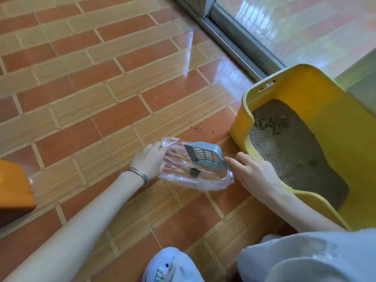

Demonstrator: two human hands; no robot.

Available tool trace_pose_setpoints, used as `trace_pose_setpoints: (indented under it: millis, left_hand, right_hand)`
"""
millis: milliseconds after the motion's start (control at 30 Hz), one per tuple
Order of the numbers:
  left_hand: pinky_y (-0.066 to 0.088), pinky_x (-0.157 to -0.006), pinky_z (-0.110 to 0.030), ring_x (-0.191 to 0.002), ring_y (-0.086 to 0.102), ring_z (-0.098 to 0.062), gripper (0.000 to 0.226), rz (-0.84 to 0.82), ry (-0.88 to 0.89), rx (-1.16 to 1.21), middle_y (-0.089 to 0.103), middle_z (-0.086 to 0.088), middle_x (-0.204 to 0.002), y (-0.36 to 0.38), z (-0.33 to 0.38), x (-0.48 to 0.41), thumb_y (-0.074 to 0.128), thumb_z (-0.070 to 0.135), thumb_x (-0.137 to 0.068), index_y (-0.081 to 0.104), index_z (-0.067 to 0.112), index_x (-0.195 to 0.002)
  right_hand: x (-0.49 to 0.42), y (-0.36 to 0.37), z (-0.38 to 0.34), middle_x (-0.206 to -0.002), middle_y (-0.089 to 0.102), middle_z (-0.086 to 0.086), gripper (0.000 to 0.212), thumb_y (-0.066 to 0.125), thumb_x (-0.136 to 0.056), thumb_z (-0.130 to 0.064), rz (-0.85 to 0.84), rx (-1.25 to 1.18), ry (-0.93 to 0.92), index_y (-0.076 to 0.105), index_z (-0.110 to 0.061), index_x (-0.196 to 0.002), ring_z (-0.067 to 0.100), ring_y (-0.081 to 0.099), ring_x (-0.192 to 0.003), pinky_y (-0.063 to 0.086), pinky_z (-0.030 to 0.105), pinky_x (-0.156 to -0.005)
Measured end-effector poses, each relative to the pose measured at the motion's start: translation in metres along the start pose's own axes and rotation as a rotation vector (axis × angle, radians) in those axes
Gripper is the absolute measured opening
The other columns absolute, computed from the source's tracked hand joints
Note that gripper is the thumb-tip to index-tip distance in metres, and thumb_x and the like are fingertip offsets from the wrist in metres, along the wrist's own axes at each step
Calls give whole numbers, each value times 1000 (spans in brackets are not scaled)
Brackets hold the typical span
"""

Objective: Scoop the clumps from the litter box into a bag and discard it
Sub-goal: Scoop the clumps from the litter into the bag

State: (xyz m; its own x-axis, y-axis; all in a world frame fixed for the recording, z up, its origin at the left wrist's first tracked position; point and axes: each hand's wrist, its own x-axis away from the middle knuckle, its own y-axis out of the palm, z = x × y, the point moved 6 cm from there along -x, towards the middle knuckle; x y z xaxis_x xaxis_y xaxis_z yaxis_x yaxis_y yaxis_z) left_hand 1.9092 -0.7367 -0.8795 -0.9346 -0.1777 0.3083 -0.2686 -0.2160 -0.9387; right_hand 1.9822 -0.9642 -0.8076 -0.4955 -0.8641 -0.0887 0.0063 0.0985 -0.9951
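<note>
Right hand (252, 174) gripping scoop (205, 153), handle hidden, left hand (150, 161) holding bag (195, 181)

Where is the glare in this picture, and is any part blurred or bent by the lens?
In the head view, white glare lies on the tiled floor near the glass door; the clear bag shines faintly; the orange object at the left edge and the slipper are soft; tile lines bow slightly near the edges; the scoop and litter box are sharp.
</note>
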Motion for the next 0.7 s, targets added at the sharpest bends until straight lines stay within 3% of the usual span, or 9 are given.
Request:
trace_pose_setpoints:
  millis: [133, 200, 300, 400, 500, 600, 700]
  left_hand:
    - [40, -58, -16, -92, 46, -8, 36, 0, 13, 21, 47, -1, -124, -2, 3, 3, 46, 19, -93, 45, 19, -129]
    - [39, -57, -15, -95, 47, -8, 36, -10, 19, 23, 45, -1, -128, -3, 4, 3, 46, 19, -93, 45, 19, -128]
    - [37, -57, -13, -105, 48, -12, 36, -20, 26, 7, 39, -2, -138, -7, 6, 3, 46, 21, -93, 44, 20, -129]
    - [45, -86, -29, -119, 45, -20, 37, 24, 30, -16, 30, -3, -147, -22, 11, 4, 45, 25, -94, 43, 26, -131]
    - [38, -99, -38, -125, 42, -22, 40, 103, 96, 25, 31, -4, -148, -43, 28, 2, 48, 24, -92, 47, 26, -132]
    - [44, -93, -43, -118, 50, -29, 41, 234, 264, 48, 44, -10, -140, -70, 63, -1, 61, 18, -84, 56, 19, -124]
    - [49, -86, -45, -106, 57, -32, 41, 374, 437, 17, 55, -15, -127, -96, 108, -5, 68, 13, -75, 62, 12, -115]
  right_hand:
    - [-2, 6, -2, -68, 51, 0, 27, 82, -66, -12, -38, -38, 81, 64, -19, -85, 20, 53, -51, 33, 23, -32]
    - [-5, 5, 1, -68, 51, -1, 21, 79, -69, -16, -70, -61, 152, 63, -19, -83, 21, 54, -51, 39, 26, -31]
    - [-7, -7, 10, -86, 61, 1, 17, 67, -82, -28, -120, -130, 270, 64, -20, -97, 28, 61, -68, 50, 36, -48]
    - [0, -36, 20, -101, 65, -3, 23, 65, -84, -28, -82, -258, 304, 62, -22, -106, 25, 63, -80, 51, 34, -61]
    - [18, -68, 35, -94, 65, -8, 23, 69, -81, -27, -63, -297, 313, 62, -22, -103, 18, 62, -77, 52, 35, -61]
    - [45, -98, 61, -83, 63, -13, 23, 72, -80, -20, -42, -394, 400, 65, -19, -101, 9, 58, -67, 49, 27, -58]
    - [71, -118, 94, -69, 61, -8, 21, 72, -79, -18, -19, -447, 483, 65, -21, -98, 14, 54, -65, 41, 23, -54]
